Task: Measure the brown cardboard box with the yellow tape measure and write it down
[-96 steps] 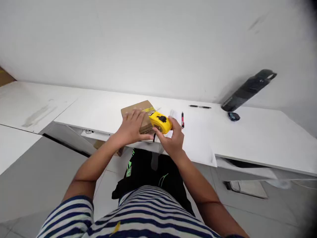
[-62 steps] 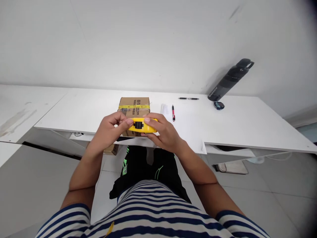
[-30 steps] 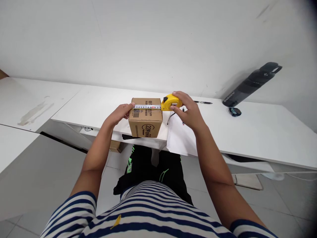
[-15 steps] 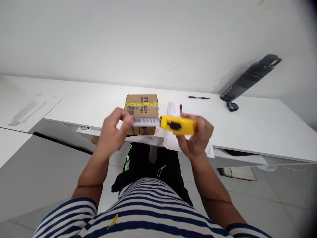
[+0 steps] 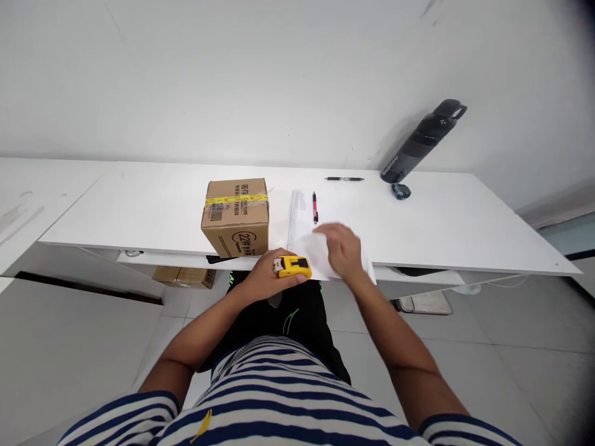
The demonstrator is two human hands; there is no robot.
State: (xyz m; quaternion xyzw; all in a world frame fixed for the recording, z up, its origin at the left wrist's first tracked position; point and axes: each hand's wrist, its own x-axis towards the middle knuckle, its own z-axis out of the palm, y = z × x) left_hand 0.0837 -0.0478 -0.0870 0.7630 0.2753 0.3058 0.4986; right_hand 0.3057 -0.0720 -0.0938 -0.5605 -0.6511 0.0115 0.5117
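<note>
I recorded the left hand (image 5: 266, 279) with fingers gripping the yellow tape measure (image 5: 297, 267) near the desk (image 5: 441, 229) edge. The right hand (image 5: 343, 251) hovered over white paper (image 5: 304, 241), fingers loosely open. Beyond stood the cardboard box (image 5: 237, 214), left of a red pen (image 5: 315, 209).
</note>
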